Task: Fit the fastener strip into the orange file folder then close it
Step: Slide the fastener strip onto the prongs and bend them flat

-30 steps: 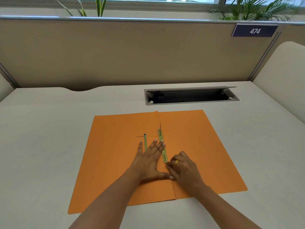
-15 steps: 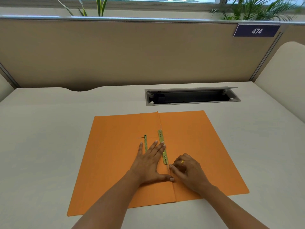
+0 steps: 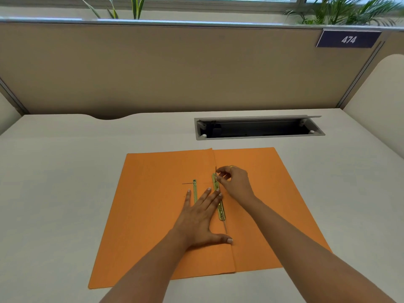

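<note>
The orange file folder point(image 3: 153, 215) lies open flat on the desk. A gold-green fastener strip point(image 3: 221, 209) runs along its centre fold, with a thin prong flat at its near end and another upright at its far end. A second, narrower strip piece point(image 3: 194, 191) lies to the left on the left flap. My left hand point(image 3: 202, 219) presses flat on the left flap, fingers spread, fingertips touching the strip. My right hand point(image 3: 235, 182) is at the strip's far end, thumb and fingers pinched at the upright prong.
An open cable tray slot point(image 3: 258, 129) is set in the desk behind the folder. A beige partition with a "474" sign point(image 3: 348, 39) stands at the back, and a curved side panel point(image 3: 376, 101) rises at the right.
My right hand moved from the near end of the strip up to its far end. The near prong now lies uncovered and flat. My left hand stayed in place.
</note>
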{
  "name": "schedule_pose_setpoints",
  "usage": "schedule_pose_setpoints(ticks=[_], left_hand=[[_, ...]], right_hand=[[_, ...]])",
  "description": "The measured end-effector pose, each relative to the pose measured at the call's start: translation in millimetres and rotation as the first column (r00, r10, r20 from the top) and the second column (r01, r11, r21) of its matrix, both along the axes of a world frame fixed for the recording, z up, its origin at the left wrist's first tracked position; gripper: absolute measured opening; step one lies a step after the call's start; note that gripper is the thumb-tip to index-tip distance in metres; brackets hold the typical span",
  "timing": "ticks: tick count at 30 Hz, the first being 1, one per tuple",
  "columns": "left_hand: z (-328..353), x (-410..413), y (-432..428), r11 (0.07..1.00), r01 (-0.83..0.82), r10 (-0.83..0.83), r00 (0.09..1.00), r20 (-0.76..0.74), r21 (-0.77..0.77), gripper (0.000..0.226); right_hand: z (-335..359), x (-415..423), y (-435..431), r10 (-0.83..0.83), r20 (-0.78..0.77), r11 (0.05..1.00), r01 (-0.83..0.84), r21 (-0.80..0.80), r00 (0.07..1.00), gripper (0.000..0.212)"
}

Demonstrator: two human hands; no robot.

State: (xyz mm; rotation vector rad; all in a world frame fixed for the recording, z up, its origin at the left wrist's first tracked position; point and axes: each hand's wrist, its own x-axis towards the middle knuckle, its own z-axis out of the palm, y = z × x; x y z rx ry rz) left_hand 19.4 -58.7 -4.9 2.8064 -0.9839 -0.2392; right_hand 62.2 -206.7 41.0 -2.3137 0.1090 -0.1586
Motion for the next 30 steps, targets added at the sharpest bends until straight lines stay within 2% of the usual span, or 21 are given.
schedule_pose_setpoints(ticks=[4, 11, 18, 30], left_hand=[[-0.9, -0.1, 0.2, 1.0, -0.002, 0.002, 1.0, 0.002, -0.004, 0.116], [-2.8, 0.3, 0.9, 1.0, -0.003, 0.003, 1.0, 0.008, -0.008, 0.117], [-4.7, 1.1, 0.3, 1.0, -0.004, 0.004, 1.0, 0.011, -0.006, 0.118], [-5.2, 1.5, 0.4, 1.0, -0.001, 0.001, 1.0, 0.008, -0.011, 0.119]], right_hand=[[-0.9, 11.2, 3.4, 0.003, -0.045, 1.0, -0.002, 0.026, 0.999, 0.016], [-7.2, 16.0, -4.0, -0.135, -0.141, 0.97, 0.159, 0.182, 0.981, 0.015], [-16.2, 16.4, -7.4, -0.194, -0.2, 0.951, 0.234, 0.2, 0.96, 0.016], [-23.4, 27.5, -6.8, -0.198, -0.163, 0.979, 0.203, 0.02, 0.967, 0.011]])
